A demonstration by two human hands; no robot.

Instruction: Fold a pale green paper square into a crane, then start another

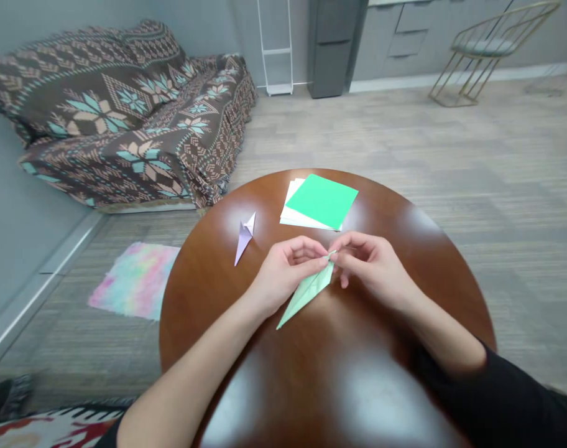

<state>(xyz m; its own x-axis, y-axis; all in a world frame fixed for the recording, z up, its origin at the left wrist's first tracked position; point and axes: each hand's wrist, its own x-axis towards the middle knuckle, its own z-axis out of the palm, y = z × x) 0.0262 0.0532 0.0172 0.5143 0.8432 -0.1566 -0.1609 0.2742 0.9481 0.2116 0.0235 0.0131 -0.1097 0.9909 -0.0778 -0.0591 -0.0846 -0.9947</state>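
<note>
A folded piece of pale green origami paper (308, 290) is held above the round table, its long point slanting down toward the near left. My left hand (295, 264) pinches its upper end between thumb and fingers. From the other side, my right hand (370, 264) grips the same tip, thumb and forefinger closed on it. The two hands' fingertips nearly meet there and hide part of the tip. To the left lies a finished-looking purple folded paper figure (244, 239) with a pale upper part.
Beyond my hands, a bright green square sheet (323, 200) lies on white sheets (288, 214). They rest on the brown round table (209, 311). A patterned covered sofa (138, 124) stands back left, a pastel rug (129, 280) on the floor, a gold-framed chair (484, 53) back right.
</note>
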